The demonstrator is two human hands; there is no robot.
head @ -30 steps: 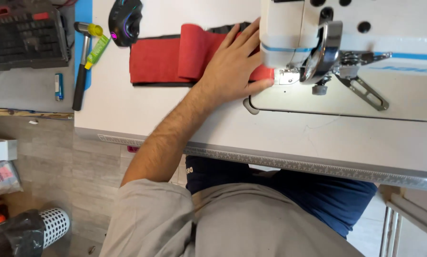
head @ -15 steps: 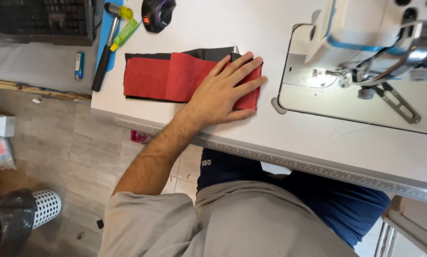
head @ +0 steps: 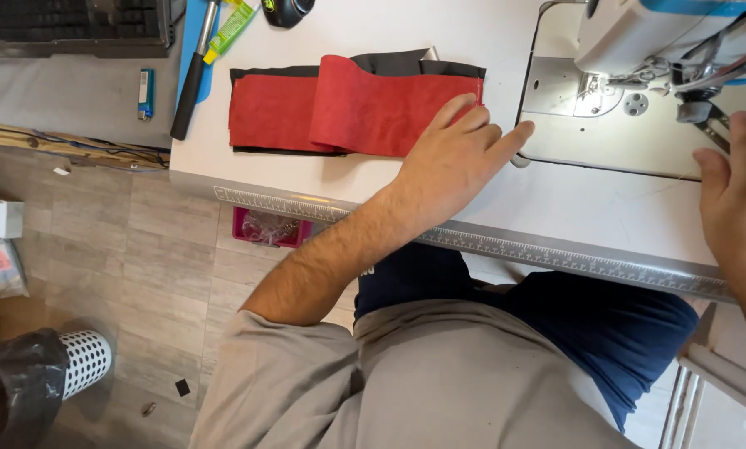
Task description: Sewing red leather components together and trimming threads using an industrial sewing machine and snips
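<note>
1. Lying flat on the white table [head: 248,170], the red fabric strip [head: 340,112] sits folded over a dark layer (black edges peeking out), its right end just under the fingertips of the left hand [head: 452,158].
2. Left hand's fingers are stretched out loosely, slightly spread, gripping nothing; the index tip reaches toward the sewing machine's metal plate [head: 589,125].
3. Right hand [head: 735,195] hovers open, fingers pointing up, just below the presser-foot parts [head: 697,104].
4. Beyond the fabric's far left: a black-handled tool [head: 192,79] and a blue lighter [head: 145,93].
</note>
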